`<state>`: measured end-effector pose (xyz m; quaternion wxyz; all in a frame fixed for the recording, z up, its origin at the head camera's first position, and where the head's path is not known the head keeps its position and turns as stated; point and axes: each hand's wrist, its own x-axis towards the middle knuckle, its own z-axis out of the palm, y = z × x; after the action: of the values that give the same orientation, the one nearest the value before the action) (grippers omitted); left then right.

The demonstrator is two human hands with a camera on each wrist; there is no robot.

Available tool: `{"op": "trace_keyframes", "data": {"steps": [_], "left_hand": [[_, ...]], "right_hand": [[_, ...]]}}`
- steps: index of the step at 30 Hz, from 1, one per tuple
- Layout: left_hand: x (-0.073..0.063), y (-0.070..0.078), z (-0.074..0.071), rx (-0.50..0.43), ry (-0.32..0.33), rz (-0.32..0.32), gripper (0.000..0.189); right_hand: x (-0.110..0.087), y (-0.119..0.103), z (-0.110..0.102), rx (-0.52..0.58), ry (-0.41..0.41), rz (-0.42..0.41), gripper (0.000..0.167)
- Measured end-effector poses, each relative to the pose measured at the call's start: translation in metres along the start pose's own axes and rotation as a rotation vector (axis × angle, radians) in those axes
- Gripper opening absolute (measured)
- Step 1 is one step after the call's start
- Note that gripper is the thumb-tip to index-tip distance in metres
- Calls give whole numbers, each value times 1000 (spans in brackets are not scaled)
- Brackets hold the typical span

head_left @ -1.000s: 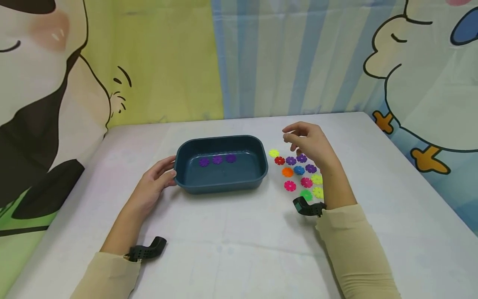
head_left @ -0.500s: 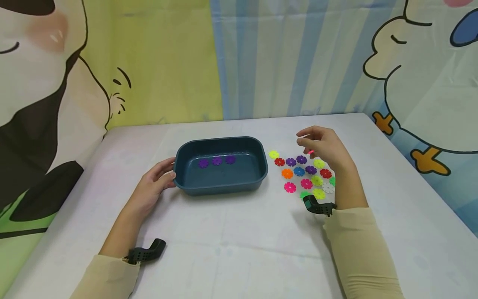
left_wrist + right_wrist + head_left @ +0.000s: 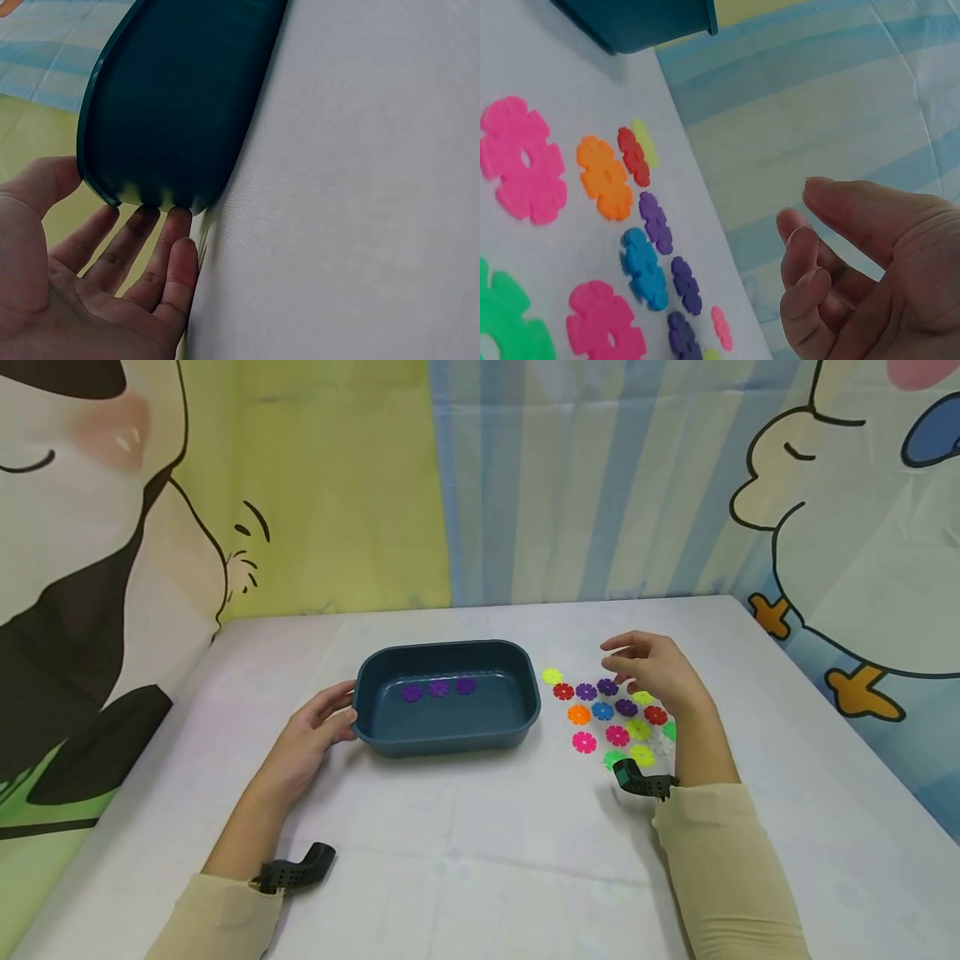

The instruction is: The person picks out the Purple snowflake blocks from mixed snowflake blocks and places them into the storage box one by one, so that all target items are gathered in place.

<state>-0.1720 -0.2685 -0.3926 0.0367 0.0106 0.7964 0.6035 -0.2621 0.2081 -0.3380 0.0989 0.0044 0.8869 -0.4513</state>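
Note:
A dark teal rectangular plastic basin [image 3: 450, 744] sits on the table, with three purple flower-shaped plastic discs [image 3: 438, 688] in a row on its floor. At its left end my left hand [image 3: 306, 745] touches the outer wall with nearly straight fingertips; the left wrist view has the thumb against the rim. My right hand [image 3: 654, 670] hovers over the far right of a group of flower discs, fingers loosely bent and holding nothing [image 3: 870, 262]. Beneath and beside it lie purple discs [image 3: 607, 687], a blue disc [image 3: 602, 711] and a red disc [image 3: 656, 715]. The right forearm covers part of the group.
Pink [image 3: 584, 742], orange [image 3: 578, 715], yellow [image 3: 552, 676] and green [image 3: 614, 760] flower discs lie flat right of the basin. A white cloth covers the table [image 3: 450, 860]. A printed curtain [image 3: 337, 485] hangs behind it. Each wrist wears a black camera mount [image 3: 296, 868].
My right hand has moved right and a little toward me, baring more discs, including red and green ones. The left hand and the basin stay together in place; the whole view shifts slightly.

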Motion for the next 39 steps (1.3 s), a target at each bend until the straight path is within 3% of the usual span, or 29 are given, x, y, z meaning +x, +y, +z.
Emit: {"op": "trace_keyframes", "data": {"steps": [8,16,39], "left_hand": [[0,-1,0,3,-2,10,60],[0,-5,2,-5,-9,19,58],[3,-2,1,20,-1,20,59]], "right_hand": [[4,15,-3,-1,-17,-7,51],[1,28,-10,-16,40,36,50],[10,28,-9,-166,0,78,47]]}}
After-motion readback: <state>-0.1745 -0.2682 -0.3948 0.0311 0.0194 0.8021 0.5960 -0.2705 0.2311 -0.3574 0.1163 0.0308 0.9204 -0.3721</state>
